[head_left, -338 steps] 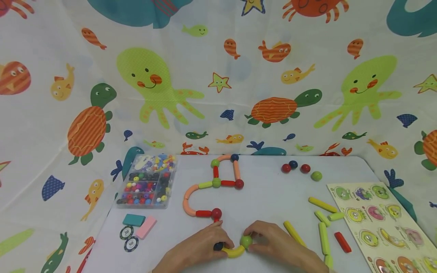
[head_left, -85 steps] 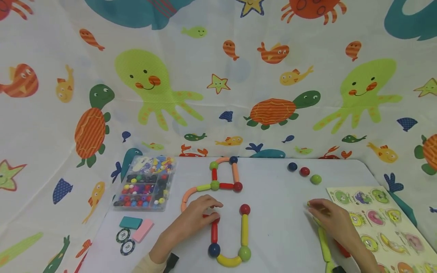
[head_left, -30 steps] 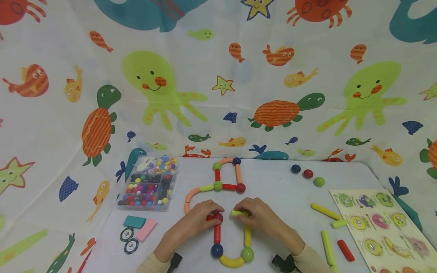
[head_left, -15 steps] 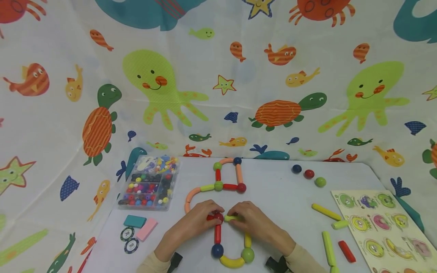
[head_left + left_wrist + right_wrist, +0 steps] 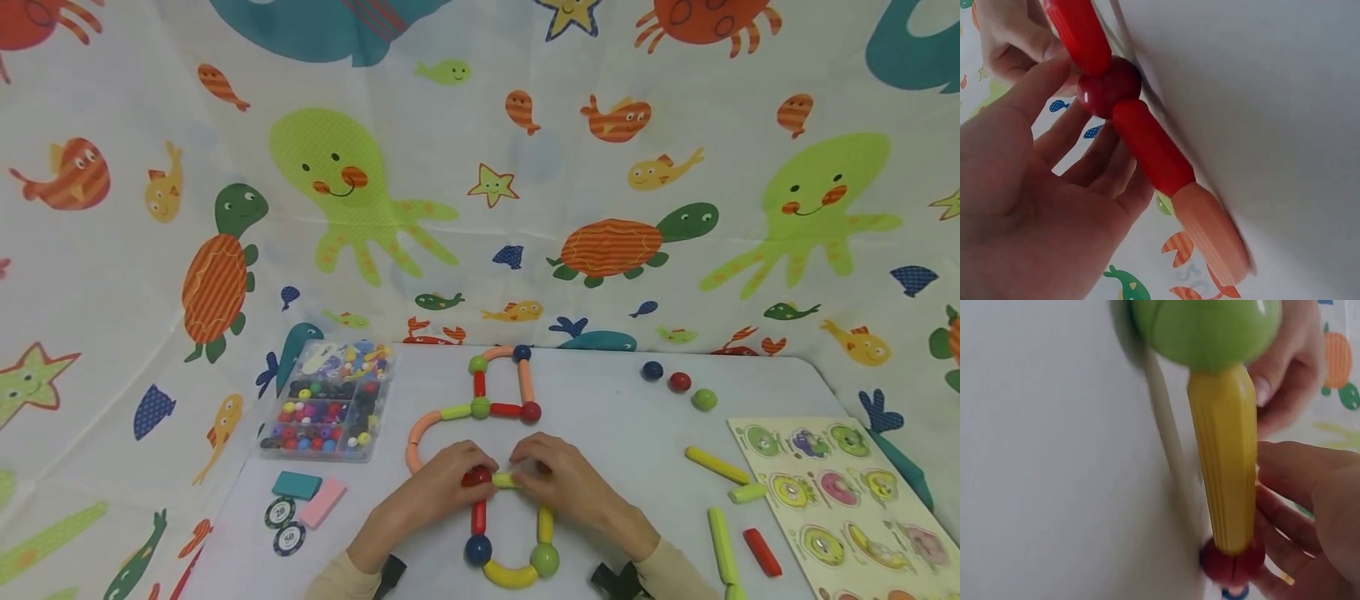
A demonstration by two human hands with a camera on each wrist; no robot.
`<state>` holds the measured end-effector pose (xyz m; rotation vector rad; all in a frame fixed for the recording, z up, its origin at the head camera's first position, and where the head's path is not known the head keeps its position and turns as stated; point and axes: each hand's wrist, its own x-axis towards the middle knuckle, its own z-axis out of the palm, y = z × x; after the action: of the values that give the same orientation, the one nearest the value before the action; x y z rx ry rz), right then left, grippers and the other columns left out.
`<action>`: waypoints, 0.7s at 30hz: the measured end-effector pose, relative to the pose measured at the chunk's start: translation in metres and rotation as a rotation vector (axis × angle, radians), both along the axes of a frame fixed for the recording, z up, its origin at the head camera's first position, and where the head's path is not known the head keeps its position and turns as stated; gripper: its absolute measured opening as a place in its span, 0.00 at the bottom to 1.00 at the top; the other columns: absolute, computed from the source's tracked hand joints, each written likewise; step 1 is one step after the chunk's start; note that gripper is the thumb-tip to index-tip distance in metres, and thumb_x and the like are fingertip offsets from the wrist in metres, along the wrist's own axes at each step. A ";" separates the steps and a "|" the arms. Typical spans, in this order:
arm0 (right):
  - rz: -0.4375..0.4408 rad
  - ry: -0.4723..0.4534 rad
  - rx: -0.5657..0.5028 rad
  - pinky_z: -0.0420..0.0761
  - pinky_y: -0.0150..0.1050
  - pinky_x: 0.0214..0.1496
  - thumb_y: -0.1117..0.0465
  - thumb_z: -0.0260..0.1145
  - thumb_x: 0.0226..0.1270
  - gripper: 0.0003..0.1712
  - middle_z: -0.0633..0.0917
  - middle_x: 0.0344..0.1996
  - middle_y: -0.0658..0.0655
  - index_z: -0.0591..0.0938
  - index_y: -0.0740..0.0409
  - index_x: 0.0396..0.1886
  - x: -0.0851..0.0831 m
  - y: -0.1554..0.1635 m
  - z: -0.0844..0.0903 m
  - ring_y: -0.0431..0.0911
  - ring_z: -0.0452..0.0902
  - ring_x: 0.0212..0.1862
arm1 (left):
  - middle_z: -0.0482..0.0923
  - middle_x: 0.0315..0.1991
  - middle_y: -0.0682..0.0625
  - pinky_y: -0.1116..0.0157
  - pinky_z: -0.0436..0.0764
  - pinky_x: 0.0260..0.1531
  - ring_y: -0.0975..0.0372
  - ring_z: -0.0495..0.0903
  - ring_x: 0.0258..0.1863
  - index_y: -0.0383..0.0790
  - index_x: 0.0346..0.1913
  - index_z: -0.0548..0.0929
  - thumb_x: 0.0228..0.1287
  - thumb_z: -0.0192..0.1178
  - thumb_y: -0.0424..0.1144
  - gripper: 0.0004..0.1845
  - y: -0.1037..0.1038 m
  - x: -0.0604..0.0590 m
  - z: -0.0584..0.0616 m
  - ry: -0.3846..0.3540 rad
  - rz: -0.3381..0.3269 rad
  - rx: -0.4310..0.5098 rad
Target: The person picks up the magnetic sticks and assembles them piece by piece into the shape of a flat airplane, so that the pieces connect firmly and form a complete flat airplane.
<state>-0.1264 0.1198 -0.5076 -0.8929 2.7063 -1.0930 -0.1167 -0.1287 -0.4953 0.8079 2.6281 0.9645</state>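
Note:
In the head view my left hand (image 5: 442, 483) pinches a red ball (image 5: 477, 477) between thumb and fingers; red sticks join it, one shown clearly in the left wrist view (image 5: 1152, 147). A short light-green stick (image 5: 506, 481) touches that ball and runs under the fingers of my right hand (image 5: 566, 483). Those fingers are at a second red ball (image 5: 1233, 561), covered in the head view but visible in the right wrist view. From it a yellow stick (image 5: 546, 525) leads to a green ball (image 5: 545, 559). A curved yellow stick (image 5: 510, 575) links this to a dark blue ball (image 5: 477, 550).
Further back, a joined loop has a red ball (image 5: 530, 412) at its corner. A compartment box of beads (image 5: 326, 408) stands left, near poker chips (image 5: 288, 538). At right lie loose sticks (image 5: 720, 542), several balls (image 5: 678, 382) and a fruit-picture board (image 5: 817, 492).
The light-green stick has come over from the right pile and now meets the left red ball. Since the oldest frame, another red ball and a yellow stick have joined the lower loop.

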 end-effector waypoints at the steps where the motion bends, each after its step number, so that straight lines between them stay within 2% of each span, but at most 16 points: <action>1: -0.027 0.011 -0.011 0.82 0.37 0.55 0.56 0.73 0.66 0.13 0.84 0.47 0.39 0.86 0.45 0.50 0.000 0.003 0.000 0.37 0.78 0.47 | 0.81 0.47 0.56 0.71 0.79 0.47 0.69 0.76 0.44 0.45 0.54 0.86 0.67 0.68 0.47 0.17 0.002 0.000 -0.001 0.003 0.002 -0.009; 5: -0.137 0.056 -0.010 0.83 0.39 0.56 0.57 0.73 0.66 0.10 0.84 0.46 0.39 0.87 0.46 0.47 -0.002 0.015 0.000 0.36 0.79 0.48 | 0.80 0.46 0.57 0.72 0.79 0.45 0.70 0.74 0.42 0.46 0.54 0.86 0.67 0.67 0.50 0.17 0.007 0.001 -0.002 0.023 0.022 -0.064; 9: -0.193 0.028 0.013 0.83 0.41 0.56 0.56 0.72 0.67 0.08 0.84 0.42 0.37 0.87 0.45 0.45 -0.002 0.024 -0.003 0.35 0.78 0.48 | 0.79 0.43 0.58 0.72 0.77 0.42 0.70 0.72 0.40 0.47 0.52 0.87 0.67 0.67 0.50 0.16 0.010 0.002 -0.004 0.054 0.037 -0.106; 15: -0.186 -0.060 0.010 0.83 0.39 0.56 0.51 0.68 0.71 0.10 0.82 0.41 0.33 0.86 0.43 0.49 0.001 0.029 -0.007 0.33 0.79 0.47 | 0.79 0.42 0.59 0.72 0.78 0.42 0.70 0.72 0.40 0.50 0.49 0.87 0.68 0.66 0.49 0.12 0.013 0.002 -0.007 0.087 0.042 -0.130; 21: -0.124 -0.074 -0.019 0.82 0.36 0.55 0.51 0.66 0.73 0.11 0.82 0.41 0.33 0.86 0.44 0.51 0.007 0.031 -0.009 0.32 0.79 0.46 | 0.78 0.41 0.60 0.72 0.78 0.42 0.70 0.71 0.40 0.50 0.48 0.86 0.68 0.66 0.49 0.11 0.013 0.002 -0.008 0.087 0.042 -0.129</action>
<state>-0.1190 0.1508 -0.5165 -0.6805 2.7263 -1.1515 -0.1145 -0.1158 -0.5033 0.7835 2.7585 0.7769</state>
